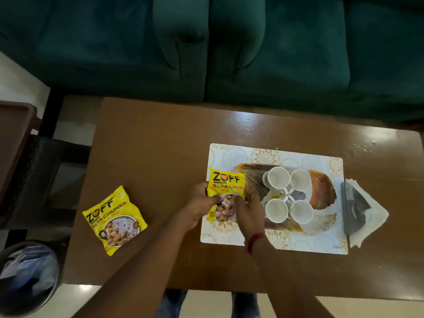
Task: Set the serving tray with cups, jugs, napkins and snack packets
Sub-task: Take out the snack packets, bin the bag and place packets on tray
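A white serving tray (321, 237) with gold flower and leaf prints lies on the right half of the brown table. Several white cups (278, 177) stand grouped at its middle, handles turned inward. A yellow Zoff soya chunks packet (226, 180) rests on the tray's left end, held by both hands: my left hand (199, 203) grips its left edge and my right hand (249, 210) pinches its lower middle. A second, matching yellow packet (114, 220) lies flat on the table to the left. White napkins (369, 216) sit just off the tray's right edge under a dark object (354, 210).
A dark green sofa (229, 47) runs along the far side of the table (149, 145). A bin with a plastic liner (25, 276) stands at the lower left, and dark wooden furniture (16, 145) is at the left. White specks dot the table's far right.
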